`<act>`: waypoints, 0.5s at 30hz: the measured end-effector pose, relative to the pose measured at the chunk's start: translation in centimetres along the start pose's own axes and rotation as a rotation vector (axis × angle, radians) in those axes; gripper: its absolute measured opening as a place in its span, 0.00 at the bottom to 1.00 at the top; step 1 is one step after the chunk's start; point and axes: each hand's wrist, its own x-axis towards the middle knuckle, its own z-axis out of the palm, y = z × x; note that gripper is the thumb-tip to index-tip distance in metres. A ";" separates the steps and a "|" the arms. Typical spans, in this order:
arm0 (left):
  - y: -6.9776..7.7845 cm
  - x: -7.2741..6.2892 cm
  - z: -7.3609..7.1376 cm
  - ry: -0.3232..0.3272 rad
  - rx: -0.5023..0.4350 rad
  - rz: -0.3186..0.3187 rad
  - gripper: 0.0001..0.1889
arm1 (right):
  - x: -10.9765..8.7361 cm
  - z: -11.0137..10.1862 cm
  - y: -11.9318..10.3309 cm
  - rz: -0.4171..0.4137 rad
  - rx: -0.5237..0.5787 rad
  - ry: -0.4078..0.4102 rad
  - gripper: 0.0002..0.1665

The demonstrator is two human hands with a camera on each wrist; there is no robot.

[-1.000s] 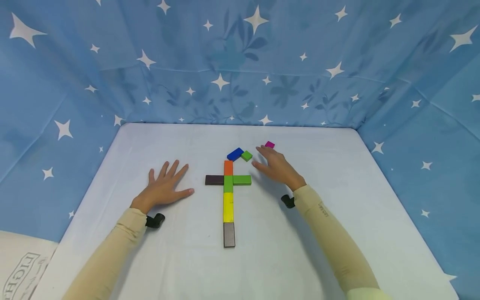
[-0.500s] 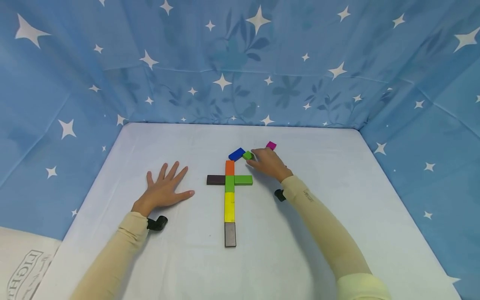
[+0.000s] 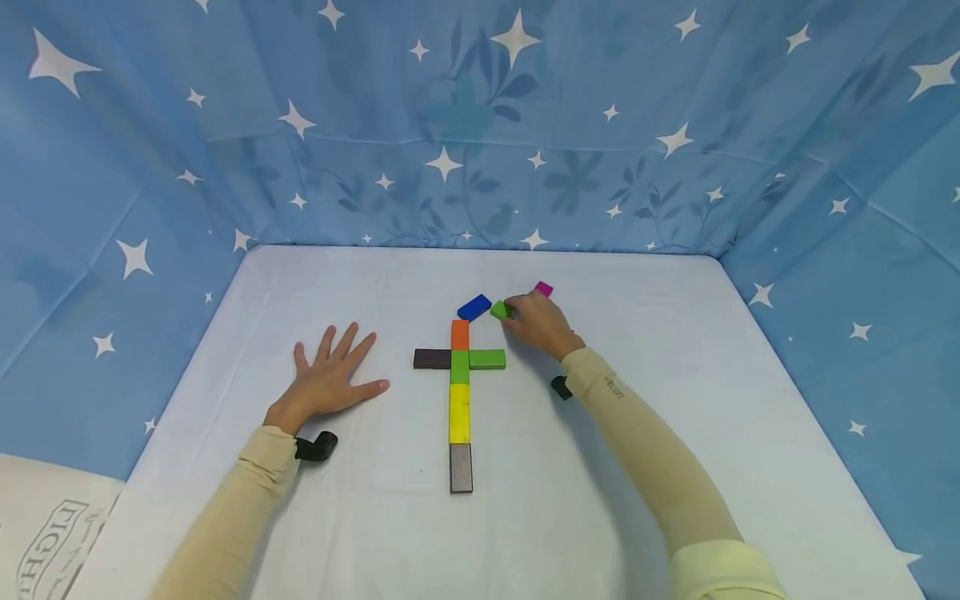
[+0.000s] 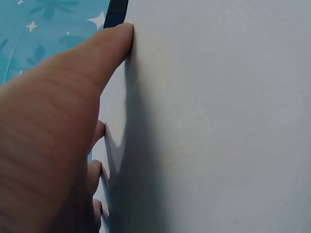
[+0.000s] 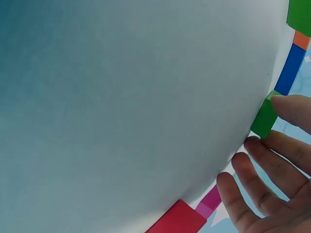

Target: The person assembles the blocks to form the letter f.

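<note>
My right hand (image 3: 538, 323) pinches a small green block (image 3: 498, 310) between thumb and index finger at the far side of the table; the right wrist view shows the thumb on the block (image 5: 265, 116) and the other fingers spread below. Just left of it lies a blue block (image 3: 474, 307). Below, a cross of flat blocks is laid out: orange (image 3: 460, 335) on top, dark brown (image 3: 432, 359) and green (image 3: 487, 359) arms, a green centre (image 3: 460, 367), then yellow (image 3: 460, 412) and grey-brown (image 3: 461, 468). My left hand (image 3: 326, 383) rests flat on the table, fingers spread.
A magenta block (image 3: 544, 288) lies just beyond the right hand. A red block (image 5: 177, 218) shows in the right wrist view, mostly hidden behind the hand in the head view. Blue star-patterned cloth (image 3: 480, 200) hangs along the table's back and sides.
My right hand has moved left to the small green block and closed thumb and finger on it. The block has shifted slightly away from the blue one. My left hand has stayed in place.
</note>
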 end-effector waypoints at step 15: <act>-0.4 -0.4 0.5 0.050 -0.036 0.015 0.50 | 0.7 0.0 0.4 0.066 0.061 0.002 0.21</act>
